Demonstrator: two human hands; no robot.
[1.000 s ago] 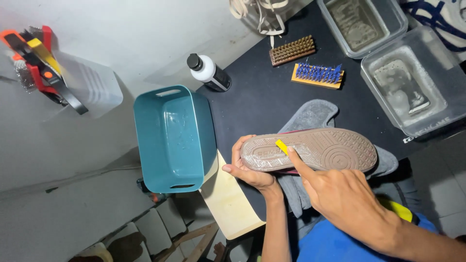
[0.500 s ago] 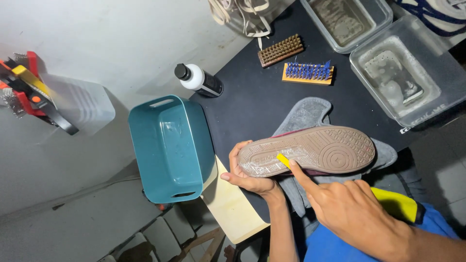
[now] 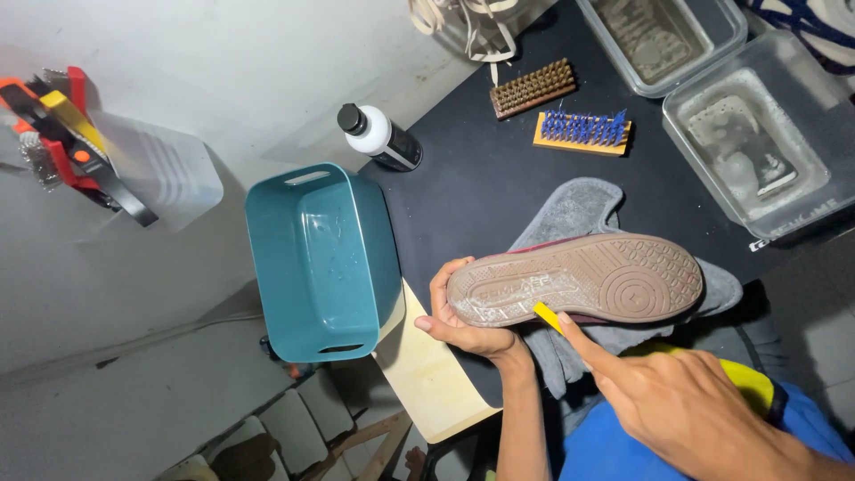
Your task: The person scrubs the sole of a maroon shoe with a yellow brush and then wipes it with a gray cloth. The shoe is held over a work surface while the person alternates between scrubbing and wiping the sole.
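The left hand is gripping the shoe at one end, fingers wrapped around its edge, sole up over a grey cloth. The right hand is pinching a yellow pick against the sole. The shoe looks light with a stiff, wet, likely slippery sole, best held by its sides. The dark worktop is crowded: teal tub, bottle, two brushes.

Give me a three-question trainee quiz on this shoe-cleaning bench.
1. True or false: the shoe is held sole-up.
2. Which hand grips the shoe's end: left hand or right hand?
3. Beside the teal tub stands: A) a bottle, B) a kettle, C) a mug?

Key:
1. True.
2. The left hand; the right hand presses a small yellow tool to the sole.
3. A.
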